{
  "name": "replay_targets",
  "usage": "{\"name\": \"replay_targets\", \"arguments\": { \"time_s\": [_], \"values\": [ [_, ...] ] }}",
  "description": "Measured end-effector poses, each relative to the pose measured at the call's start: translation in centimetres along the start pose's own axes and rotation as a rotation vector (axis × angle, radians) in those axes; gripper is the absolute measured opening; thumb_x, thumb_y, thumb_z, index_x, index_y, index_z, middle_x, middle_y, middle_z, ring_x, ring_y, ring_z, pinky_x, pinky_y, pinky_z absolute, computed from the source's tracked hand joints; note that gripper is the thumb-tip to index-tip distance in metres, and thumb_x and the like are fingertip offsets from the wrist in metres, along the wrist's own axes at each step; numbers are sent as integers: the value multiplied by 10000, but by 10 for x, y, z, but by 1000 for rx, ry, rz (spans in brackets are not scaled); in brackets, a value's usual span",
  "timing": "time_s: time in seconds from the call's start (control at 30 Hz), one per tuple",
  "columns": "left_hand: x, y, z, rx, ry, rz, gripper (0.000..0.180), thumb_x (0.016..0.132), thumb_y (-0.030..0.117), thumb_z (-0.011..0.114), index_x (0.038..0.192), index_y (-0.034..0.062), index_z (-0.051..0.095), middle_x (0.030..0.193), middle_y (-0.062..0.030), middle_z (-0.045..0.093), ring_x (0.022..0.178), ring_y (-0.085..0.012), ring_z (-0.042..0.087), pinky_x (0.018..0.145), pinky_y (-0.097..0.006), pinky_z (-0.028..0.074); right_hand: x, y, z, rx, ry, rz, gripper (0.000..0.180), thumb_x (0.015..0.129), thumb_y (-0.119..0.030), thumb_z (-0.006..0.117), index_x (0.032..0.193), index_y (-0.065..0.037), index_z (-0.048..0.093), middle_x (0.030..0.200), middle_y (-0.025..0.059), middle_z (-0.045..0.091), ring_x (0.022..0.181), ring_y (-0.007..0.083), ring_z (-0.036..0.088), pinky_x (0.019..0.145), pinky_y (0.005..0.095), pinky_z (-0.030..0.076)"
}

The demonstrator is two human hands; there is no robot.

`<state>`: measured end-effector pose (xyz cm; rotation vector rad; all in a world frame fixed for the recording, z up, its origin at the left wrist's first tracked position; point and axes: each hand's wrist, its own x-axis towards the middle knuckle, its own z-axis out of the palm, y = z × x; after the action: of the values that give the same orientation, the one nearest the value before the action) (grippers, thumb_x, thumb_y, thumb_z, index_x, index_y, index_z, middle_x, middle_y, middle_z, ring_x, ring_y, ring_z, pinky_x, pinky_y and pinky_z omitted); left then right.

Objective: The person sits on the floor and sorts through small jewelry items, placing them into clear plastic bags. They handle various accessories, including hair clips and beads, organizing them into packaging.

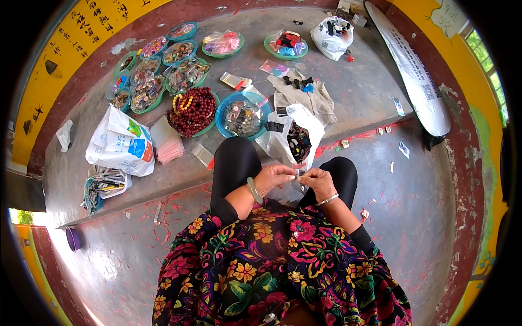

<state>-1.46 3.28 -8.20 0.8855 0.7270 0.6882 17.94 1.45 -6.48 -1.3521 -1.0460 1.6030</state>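
My left hand (274,178) and my right hand (317,181) meet above my knees and pinch a tiny pale piece (298,173) between their fingertips; what it is cannot be made out. A green bangle circles my left wrist and a thin silver one my right. Just beyond the hands an open white plastic bag (296,136) shows many small dark items inside. A blue bowl (224,111) of small packeted bits and a green bowl heaped with dark red beads (194,111) stand on the concrete step ahead.
Several green and blue bowls (147,95) of small parts crowd the step's left. A printed white bag (120,144) and a stack of pink packets (168,146) lie nearby. Grey cloth (304,95), a tied white bag (333,35), a long white sack (418,81) lie right.
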Motion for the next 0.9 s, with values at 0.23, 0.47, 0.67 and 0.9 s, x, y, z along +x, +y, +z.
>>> {"name": "replay_targets", "arguments": {
  "time_s": [0.23, 0.47, 0.67, 0.9],
  "values": [
    [2, -4, -2, -3, -6, 13, 197, 778, 112, 630, 962, 48, 598, 868, 5, 599, 683, -50, 512, 538, -179, 409, -2, -1, 8, -65, -17, -57, 142, 664, -35, 715, 624, -5, 582, 592, -15, 543, 538, 45, 431, 494, 196, 349],
    [1, 1, 4, 12, 68, 26, 163, 784, 127, 629, 924, 58, 584, 856, 11, 586, 686, -48, 506, 528, -181, 410, 1, 2, 6, -273, 65, -125, 166, 646, -76, 726, 616, -18, 573, 582, 5, 550, 536, 68, 459, 499, 218, 370],
    [-4, 13, 4, -207, 23, -71, 309, 812, 257, 584, 1044, 75, 490, 948, -29, 582, 868, -124, 557, 560, -209, 426, -7, -28, 17, -983, 330, -665, 168, 606, -92, 675, 594, -71, 509, 633, 63, 518, 643, 240, 507, 590, 348, 383],
    [-5, 15, 2, -178, -54, -72, 425, 814, 320, 550, 1135, 67, 434, 1012, -51, 565, 944, -162, 566, 597, -229, 427, -13, -38, 18, -1349, 291, -900, 89, 671, -143, 583, 668, -97, 508, 697, 43, 483, 712, 218, 487, 643, 346, 356]
  ]
}}
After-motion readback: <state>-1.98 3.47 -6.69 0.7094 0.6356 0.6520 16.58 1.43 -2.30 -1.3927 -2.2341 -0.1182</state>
